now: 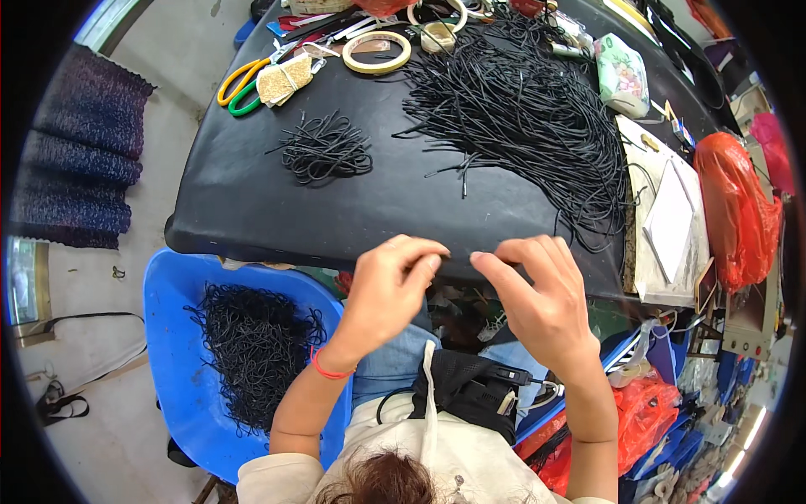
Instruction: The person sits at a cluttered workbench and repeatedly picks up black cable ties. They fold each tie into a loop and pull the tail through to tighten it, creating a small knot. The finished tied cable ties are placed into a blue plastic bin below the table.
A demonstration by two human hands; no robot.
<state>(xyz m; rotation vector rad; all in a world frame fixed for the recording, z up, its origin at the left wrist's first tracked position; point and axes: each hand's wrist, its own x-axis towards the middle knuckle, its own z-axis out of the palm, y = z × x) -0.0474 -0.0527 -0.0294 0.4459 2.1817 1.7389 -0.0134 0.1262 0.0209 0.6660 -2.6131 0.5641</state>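
Observation:
Both hands are raised over the table's front edge, fingertips pointing toward each other with a small gap between. My left hand, with a red band at the wrist, has thumb and index finger close together. A tiny dark bit shows at its fingertips, too small to name. My right hand is bent inward, thumb and index finger near each other; whatever they hold is hidden. Beyond the hands, a large pile of black cords covers the table's right half. A smaller bundle of black cords lies to its left.
At left, a blue tub holds tangled black cords. Scissors, a tape roll and a tissue pack lie on the dark table. Red plastic bags hang at right. A black pouch rests on my lap.

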